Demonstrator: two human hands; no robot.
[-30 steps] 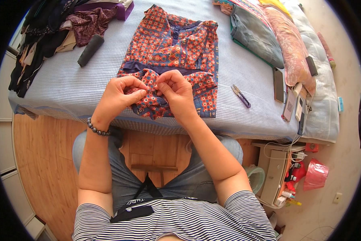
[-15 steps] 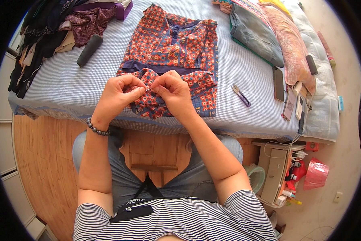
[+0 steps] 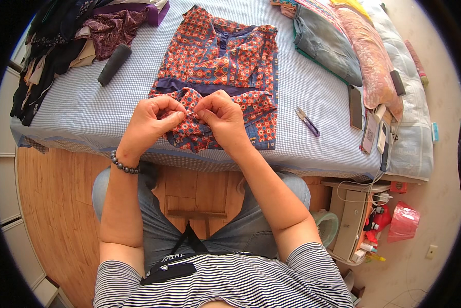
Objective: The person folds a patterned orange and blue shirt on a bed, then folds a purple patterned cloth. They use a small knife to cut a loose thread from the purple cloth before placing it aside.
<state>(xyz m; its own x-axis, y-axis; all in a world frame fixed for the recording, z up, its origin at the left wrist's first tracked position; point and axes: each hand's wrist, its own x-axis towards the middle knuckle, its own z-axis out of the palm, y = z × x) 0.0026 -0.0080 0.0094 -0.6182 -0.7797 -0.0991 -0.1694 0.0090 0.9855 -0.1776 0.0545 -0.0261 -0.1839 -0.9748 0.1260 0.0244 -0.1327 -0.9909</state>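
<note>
Red-and-blue patterned, the shirt (image 3: 215, 64) is lying on the checked bedspread (image 3: 292, 149), its near part sitting bunched. Above it, the left hand (image 3: 151, 120) and right hand (image 3: 224, 120) are pinching thumb to finger, holding a thin pale sliver (image 3: 191, 114), too small to identify, between them. Purple-handled snips (image 3: 308, 122) are lying to the right.

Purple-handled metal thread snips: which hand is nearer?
Right. The right hand is left of the snips; the left hand is farther left, past the right.
</note>
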